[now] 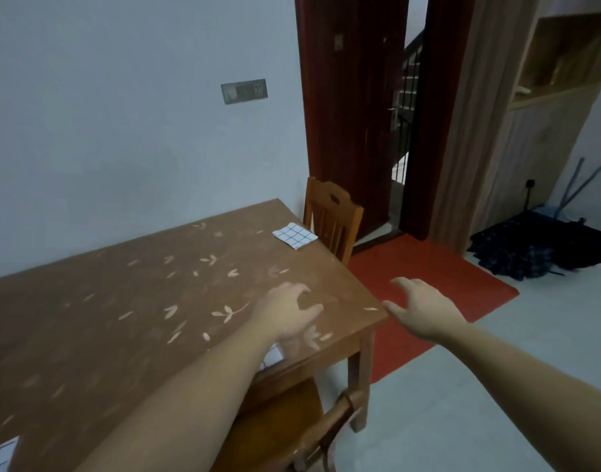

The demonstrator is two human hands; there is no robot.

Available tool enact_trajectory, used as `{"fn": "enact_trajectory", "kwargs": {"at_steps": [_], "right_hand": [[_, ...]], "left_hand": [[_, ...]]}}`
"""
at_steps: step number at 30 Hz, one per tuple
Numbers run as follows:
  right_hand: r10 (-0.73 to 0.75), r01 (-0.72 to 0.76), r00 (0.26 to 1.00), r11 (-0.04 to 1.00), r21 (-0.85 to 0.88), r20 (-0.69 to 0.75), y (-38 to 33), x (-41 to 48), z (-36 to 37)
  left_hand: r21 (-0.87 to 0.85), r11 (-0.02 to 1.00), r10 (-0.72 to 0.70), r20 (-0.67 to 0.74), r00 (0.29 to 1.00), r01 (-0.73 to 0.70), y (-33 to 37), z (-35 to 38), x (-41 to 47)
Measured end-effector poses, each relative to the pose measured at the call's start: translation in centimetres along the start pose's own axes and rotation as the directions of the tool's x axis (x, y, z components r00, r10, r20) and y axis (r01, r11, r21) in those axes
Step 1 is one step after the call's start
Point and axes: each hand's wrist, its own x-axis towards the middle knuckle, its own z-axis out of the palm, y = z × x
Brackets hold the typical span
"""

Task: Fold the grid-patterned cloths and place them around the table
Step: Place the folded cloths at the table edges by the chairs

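A folded white cloth with a dark grid point(295, 235) lies on the brown leaf-patterned table point(122, 301) near its far right corner. A second grid cloth point(272, 358) peeks out from under my left forearm at the near edge. A third one point(1, 453) shows at the bottom left corner. My left hand point(288, 311) hovers over the table's right part, fingers loosely spread, holding nothing. Past the table's right corner, over the floor, my right hand point(418, 310) is open and empty.
A wooden chair point(333, 218) stands at the table's far right end, another chair point(292, 427) is tucked in at the near side. A red mat point(428, 291) lies before the open dark-red door point(346, 107). A dark umbrella point(544, 248) lies on the floor at right.
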Motion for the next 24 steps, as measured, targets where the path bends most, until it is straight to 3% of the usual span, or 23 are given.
{"fn": "enact_trajectory", "kwargs": {"at_steps": [9, 12, 17, 24], "right_hand": [[-0.16, 0.168, 0.978, 0.984, -0.053, 0.13, 6.8, 14.5, -1.7], [-0.23, 0.245, 0.958, 0.967, -0.069, 0.174, 7.5, 21.1, -0.5], [-0.338, 0.373, 0.901, 0.924, -0.088, 0.272, 7.1, 32.5, 1.3], [-0.518, 0.558, 0.769, 0.83, 0.005, 0.374, 4.6, 46.4, 2.6]], "left_hand": [[0.051, 0.982, -0.18, -0.052, 0.982, 0.183, 4.5, 3.1, 11.4], [-0.024, 0.968, -0.251, -0.076, 0.965, 0.25, 4.6, 4.9, 17.6], [-0.073, 0.937, -0.35, -0.149, 0.925, 0.343, 4.6, 7.2, 27.2], [-0.137, 0.843, -0.533, -0.094, 0.841, 0.52, 2.6, 7.2, 36.8]]}}
